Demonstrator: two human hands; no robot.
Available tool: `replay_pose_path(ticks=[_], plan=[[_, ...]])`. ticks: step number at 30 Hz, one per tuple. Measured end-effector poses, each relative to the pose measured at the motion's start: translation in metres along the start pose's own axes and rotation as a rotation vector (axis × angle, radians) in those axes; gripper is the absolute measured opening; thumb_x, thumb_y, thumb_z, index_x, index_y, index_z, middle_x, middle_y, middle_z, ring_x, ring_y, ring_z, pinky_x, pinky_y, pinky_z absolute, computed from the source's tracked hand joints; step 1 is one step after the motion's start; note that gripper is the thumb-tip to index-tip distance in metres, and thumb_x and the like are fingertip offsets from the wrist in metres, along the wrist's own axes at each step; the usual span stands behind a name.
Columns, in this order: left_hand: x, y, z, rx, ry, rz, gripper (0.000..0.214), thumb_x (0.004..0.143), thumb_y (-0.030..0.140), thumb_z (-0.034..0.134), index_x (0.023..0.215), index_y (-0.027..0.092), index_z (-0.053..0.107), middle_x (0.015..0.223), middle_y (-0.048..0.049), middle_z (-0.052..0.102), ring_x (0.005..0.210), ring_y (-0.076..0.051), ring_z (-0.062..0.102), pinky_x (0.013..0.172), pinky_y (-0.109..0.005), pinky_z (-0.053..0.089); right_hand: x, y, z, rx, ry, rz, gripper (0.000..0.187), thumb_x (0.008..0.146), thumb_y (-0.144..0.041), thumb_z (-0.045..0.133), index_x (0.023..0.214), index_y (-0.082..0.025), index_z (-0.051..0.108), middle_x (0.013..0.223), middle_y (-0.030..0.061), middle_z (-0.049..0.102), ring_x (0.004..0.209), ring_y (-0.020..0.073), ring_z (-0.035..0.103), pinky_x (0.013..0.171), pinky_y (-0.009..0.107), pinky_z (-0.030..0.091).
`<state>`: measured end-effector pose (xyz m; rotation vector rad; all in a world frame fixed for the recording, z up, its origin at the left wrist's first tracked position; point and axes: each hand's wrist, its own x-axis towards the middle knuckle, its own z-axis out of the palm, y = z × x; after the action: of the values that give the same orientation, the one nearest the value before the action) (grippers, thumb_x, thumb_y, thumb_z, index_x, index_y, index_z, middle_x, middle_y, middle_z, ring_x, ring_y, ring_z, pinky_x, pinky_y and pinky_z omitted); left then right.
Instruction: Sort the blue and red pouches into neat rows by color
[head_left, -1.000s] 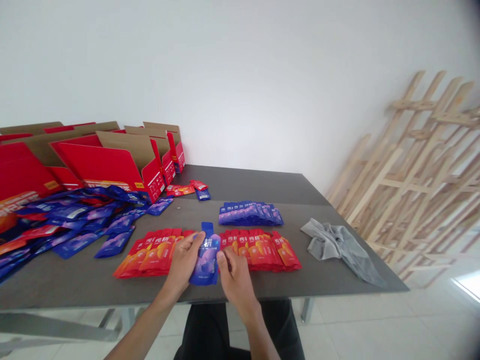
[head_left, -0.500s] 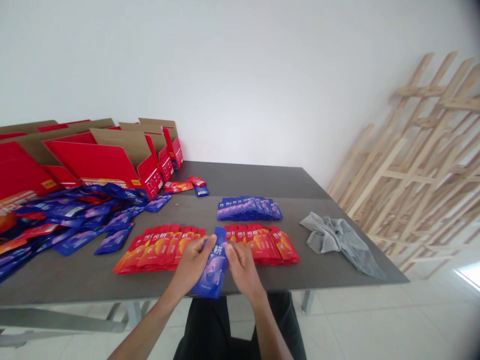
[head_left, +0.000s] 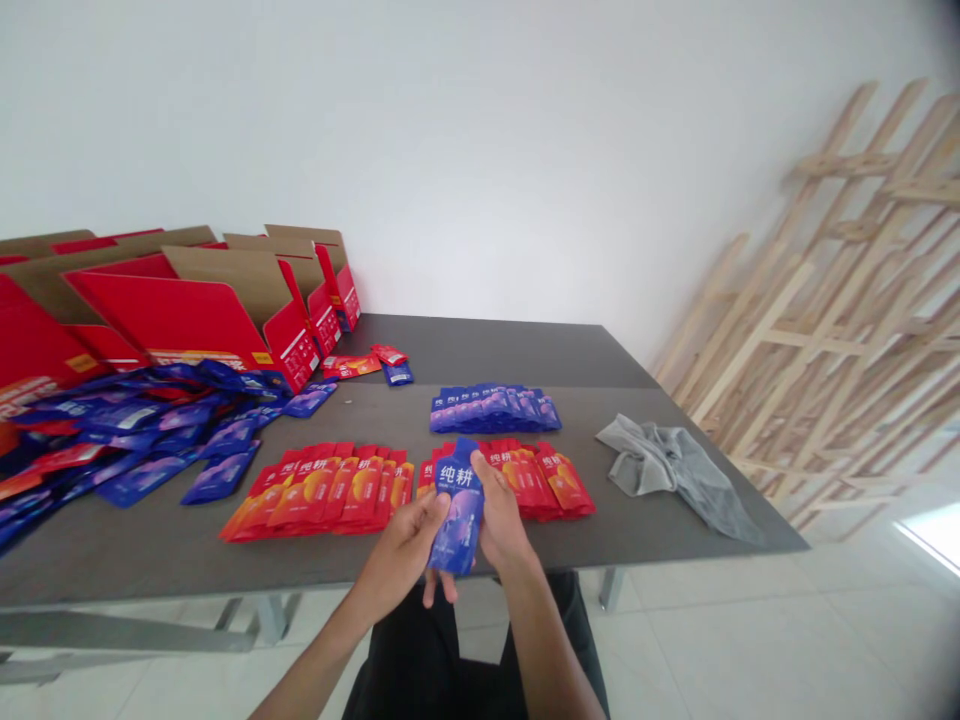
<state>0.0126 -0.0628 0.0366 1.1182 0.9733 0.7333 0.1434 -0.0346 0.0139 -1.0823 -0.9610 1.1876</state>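
Head view: left hand (head_left: 405, 552) and right hand (head_left: 501, 515) pinch a blue pouch (head_left: 460, 520) by its sides, above the front edge of the table (head_left: 637, 530). Light, even thumb pressure should avoid creasing.

- The dark surface (head_left: 510, 345) is held up by gray legs (head_left: 611, 588).
- Wooden frames (head_left: 817, 341) are propped by the white wall (head_left: 480, 150).
- A bright patch (head_left: 936, 545) is seen on the pale tiled floor (head_left: 712, 630).
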Motion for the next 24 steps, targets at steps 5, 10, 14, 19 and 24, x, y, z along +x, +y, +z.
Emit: replay_pose_path(ticks=[5, 10, 14, 19, 24], plan=[[-0.006, 0.003, 0.004, 0.001, 0.040, 0.043, 0.053, 0.082, 0.069, 0.070, 0.099, 0.020, 0.060, 0.059, 0.0016, 0.063, 0.043, -0.021, 0.066, 0.036, -0.026, 0.049, 0.002, -0.004, -0.010, 0.126, -0.024, 0.090, 0.054, 0.084, -0.075, 0.066, 0.071, -0.024, 0.054, 0.062, -0.0010, 0.055, 0.059, 0.0168, 0.055, 0.057, 0.029, 0.047], [-0.012, 0.003, 0.004, 0.094, 0.045, 0.041, 0.051, 0.086, 0.065, 0.068, 0.108, 0.019, 0.066, 0.064, -0.0028, 0.070, 0.051, -0.025, 0.072, 0.036, -0.025, 0.049, 0.002, -0.019, -0.031, -0.076, -0.237, -0.013, 0.043, 0.084, -0.063, 0.072, 0.078, -0.022, 0.064, 0.077, 0.0004, 0.065, 0.067, 0.0157, 0.058, 0.063, 0.028, 0.050], [-0.013, -0.003, 0.005, 0.143, 0.065, 0.059, 0.049, 0.084, 0.061, 0.073, 0.107, 0.018, 0.071, 0.066, -0.0048, 0.073, 0.049, -0.024, 0.071, 0.035, -0.024, 0.048, -0.001, -0.026, -0.036, -0.149, -0.268, -0.025, 0.042, 0.084, -0.061, 0.074, 0.077, -0.020, 0.064, 0.075, -0.0001, 0.063, 0.067, 0.0147, 0.057, 0.063, 0.026, 0.049], [-0.011, -0.005, 0.007, 0.212, 0.115, 0.111, 0.046, 0.088, 0.062, 0.068, 0.100, 0.018, 0.073, 0.062, -0.0046, 0.071, 0.046, -0.021, 0.068, 0.037, -0.024, 0.048, -0.004, -0.023, -0.026, 0.088, -0.204, 0.122, 0.048, 0.075, -0.064, 0.082, 0.081, -0.020, 0.062, 0.073, 0.0003, 0.061, 0.063, 0.0139, 0.056, 0.061, 0.026, 0.049], [-0.008, -0.001, 0.003, 0.129, 0.221, 0.103, 0.052, 0.083, 0.071, 0.069, 0.087, 0.019, 0.071, 0.059, -0.0022, 0.069, 0.041, -0.018, 0.060, 0.039, -0.026, 0.045, -0.008, -0.020, -0.026, 0.000, -0.193, 0.058, 0.049, 0.084, -0.070, 0.071, 0.088, -0.022, 0.061, 0.075, -0.0009, 0.057, 0.060, 0.0118, 0.051, 0.052, 0.022, 0.043]])
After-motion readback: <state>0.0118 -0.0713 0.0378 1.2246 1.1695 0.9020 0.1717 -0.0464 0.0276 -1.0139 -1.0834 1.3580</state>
